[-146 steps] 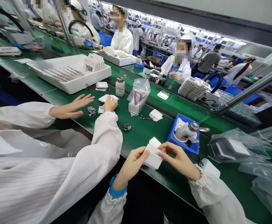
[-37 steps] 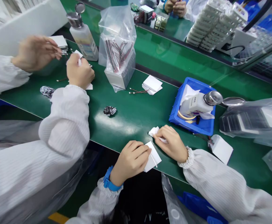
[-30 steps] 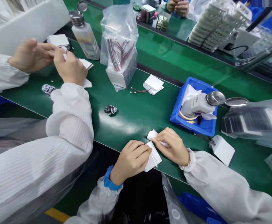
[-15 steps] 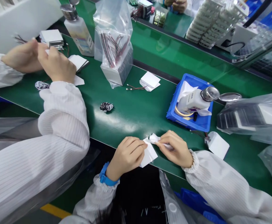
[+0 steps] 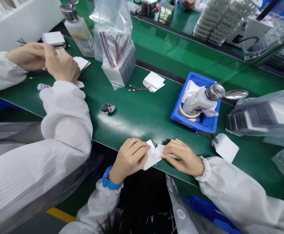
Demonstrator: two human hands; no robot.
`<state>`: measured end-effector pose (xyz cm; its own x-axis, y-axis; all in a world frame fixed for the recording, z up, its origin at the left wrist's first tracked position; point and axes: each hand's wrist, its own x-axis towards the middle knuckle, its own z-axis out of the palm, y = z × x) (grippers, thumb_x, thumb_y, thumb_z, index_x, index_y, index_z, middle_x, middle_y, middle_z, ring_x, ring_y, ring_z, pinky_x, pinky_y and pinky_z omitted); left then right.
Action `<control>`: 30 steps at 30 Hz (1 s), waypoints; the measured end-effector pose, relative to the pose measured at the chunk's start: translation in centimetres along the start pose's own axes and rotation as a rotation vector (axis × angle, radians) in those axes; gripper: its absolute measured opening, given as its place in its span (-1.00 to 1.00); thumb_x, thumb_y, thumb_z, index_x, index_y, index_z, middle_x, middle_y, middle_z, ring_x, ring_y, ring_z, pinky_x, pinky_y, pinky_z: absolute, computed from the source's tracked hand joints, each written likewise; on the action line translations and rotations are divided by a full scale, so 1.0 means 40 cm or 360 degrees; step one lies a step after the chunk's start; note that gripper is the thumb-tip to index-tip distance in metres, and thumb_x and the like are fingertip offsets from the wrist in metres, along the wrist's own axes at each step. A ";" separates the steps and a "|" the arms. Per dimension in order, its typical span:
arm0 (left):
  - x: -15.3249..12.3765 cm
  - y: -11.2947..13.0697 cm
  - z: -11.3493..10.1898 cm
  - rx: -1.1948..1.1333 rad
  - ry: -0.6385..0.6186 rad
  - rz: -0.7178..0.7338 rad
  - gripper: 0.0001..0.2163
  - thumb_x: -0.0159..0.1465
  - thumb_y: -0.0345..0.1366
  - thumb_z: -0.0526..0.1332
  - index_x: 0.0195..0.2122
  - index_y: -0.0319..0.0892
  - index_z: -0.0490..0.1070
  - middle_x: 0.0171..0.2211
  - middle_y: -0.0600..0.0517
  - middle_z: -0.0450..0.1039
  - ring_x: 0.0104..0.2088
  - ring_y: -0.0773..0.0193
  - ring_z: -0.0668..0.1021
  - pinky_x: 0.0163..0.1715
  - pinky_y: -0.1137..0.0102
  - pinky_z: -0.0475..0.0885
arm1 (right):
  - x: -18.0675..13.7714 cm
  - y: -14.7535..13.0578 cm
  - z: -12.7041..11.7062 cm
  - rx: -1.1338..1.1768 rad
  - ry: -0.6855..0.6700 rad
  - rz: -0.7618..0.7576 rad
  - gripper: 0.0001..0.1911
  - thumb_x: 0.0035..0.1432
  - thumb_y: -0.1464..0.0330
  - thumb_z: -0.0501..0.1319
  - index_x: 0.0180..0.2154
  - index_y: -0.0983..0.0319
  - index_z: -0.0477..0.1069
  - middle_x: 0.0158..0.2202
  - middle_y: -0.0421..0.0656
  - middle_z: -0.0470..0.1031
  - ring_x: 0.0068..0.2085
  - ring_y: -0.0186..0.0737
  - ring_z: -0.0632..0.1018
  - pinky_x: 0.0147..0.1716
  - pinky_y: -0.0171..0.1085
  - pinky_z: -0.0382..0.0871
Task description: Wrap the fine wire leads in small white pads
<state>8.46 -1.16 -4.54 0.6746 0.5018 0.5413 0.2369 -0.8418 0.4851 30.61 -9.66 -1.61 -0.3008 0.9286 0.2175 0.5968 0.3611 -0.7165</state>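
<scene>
Near the front edge of the bench, my left hand (image 5: pixel 132 157), with a blue band at its wrist, is closed on a flat white square piece (image 5: pixel 149 163). My fingers cover the left part of it. My right hand (image 5: pixel 182 156) is closed around a folded white wipe (image 5: pixel 159 150), pinched between thumb and fingers. The wipe's free end lies against the right side of the white piece. Right of this hand lies another white square piece (image 5: pixel 227 148) with thin wires.
A blue tray (image 5: pixel 174 116) holds a pump bottle (image 5: pixel 196 103) and wipes. White pieces with wires (image 5: pixel 154 80), a crumpled foil lump (image 5: pixel 108 109) and a bag of wired parts (image 5: pixel 118 61) lie beyond. At left are a co-worker's hands (image 5: pixel 61 65); bagged dark plates (image 5: pixel 256 118) stand right.
My right hand has brought the wipe from beside the white piece onto its surface. My left hand keeps its hold. The view has shifted slightly, and the co-worker's hands have moved a little.
</scene>
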 end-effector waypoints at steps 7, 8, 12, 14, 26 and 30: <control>0.003 0.004 -0.001 -0.0006 -0.0005 -0.0012 -0.83 0.20 -0.58 0.22 -0.25 -0.20 0.41 -0.30 -0.02 0.57 -0.28 0.17 0.50 -0.27 0.26 0.45 | -0.005 -0.004 0.002 -0.0003 -0.0097 -0.0108 -0.89 0.33 0.40 0.14 -0.26 0.24 0.42 -0.36 -0.14 0.53 -0.31 -0.28 0.47 -0.29 -0.24 0.22; 0.003 0.005 -0.001 -0.0005 -0.0006 -0.0011 -0.83 0.20 -0.59 0.22 -0.25 -0.20 0.41 -0.30 -0.02 0.56 -0.28 0.17 0.50 -0.27 0.26 0.45 | -0.004 -0.007 0.006 -0.0002 -0.0025 -0.0071 -0.90 0.33 0.40 0.15 -0.27 0.24 0.42 -0.35 -0.14 0.53 -0.31 -0.28 0.47 -0.29 -0.25 0.23; 0.002 0.005 -0.002 0.0013 -0.0001 -0.0007 -0.84 0.20 -0.59 0.23 -0.26 -0.22 0.42 -0.31 -0.02 0.56 -0.27 0.17 0.50 -0.27 0.27 0.44 | -0.003 -0.011 0.012 -0.0203 -0.0121 -0.0175 -0.91 0.32 0.42 0.15 -0.23 0.26 0.42 -0.32 -0.11 0.55 -0.30 -0.25 0.46 -0.32 -0.23 0.19; 0.001 0.004 -0.002 0.0010 -0.0007 -0.0011 -0.83 0.20 -0.59 0.23 -0.25 -0.22 0.42 -0.30 -0.03 0.56 -0.28 0.17 0.50 -0.28 0.27 0.43 | -0.001 -0.006 0.005 -0.0155 -0.0230 -0.0223 -0.93 0.30 0.42 0.17 -0.24 0.25 0.43 -0.35 -0.13 0.55 -0.32 -0.25 0.46 -0.33 -0.23 0.19; 0.003 0.003 -0.002 0.0018 -0.0023 -0.0007 -0.85 0.20 -0.58 0.24 -0.26 -0.21 0.43 -0.30 -0.03 0.57 -0.28 0.17 0.50 -0.28 0.27 0.43 | -0.002 -0.035 0.028 -0.0370 0.0084 -0.0171 -0.91 0.31 0.46 0.16 -0.23 0.24 0.43 -0.35 -0.13 0.56 -0.34 -0.25 0.45 -0.36 -0.23 0.23; 0.002 0.003 -0.002 0.0019 -0.0022 -0.0006 -0.85 0.20 -0.57 0.24 -0.26 -0.22 0.43 -0.30 -0.04 0.57 -0.28 0.17 0.50 -0.29 0.27 0.43 | -0.003 -0.023 0.009 -0.0227 -0.0238 -0.0296 -0.86 0.35 0.43 0.11 -0.23 0.26 0.44 -0.35 -0.12 0.55 -0.34 -0.26 0.46 -0.36 -0.23 0.22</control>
<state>8.49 -1.21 -4.37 0.6833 0.5022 0.5299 0.2479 -0.8423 0.4787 29.82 -10.11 -1.24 -0.5152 0.8259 0.2291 0.6164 0.5427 -0.5706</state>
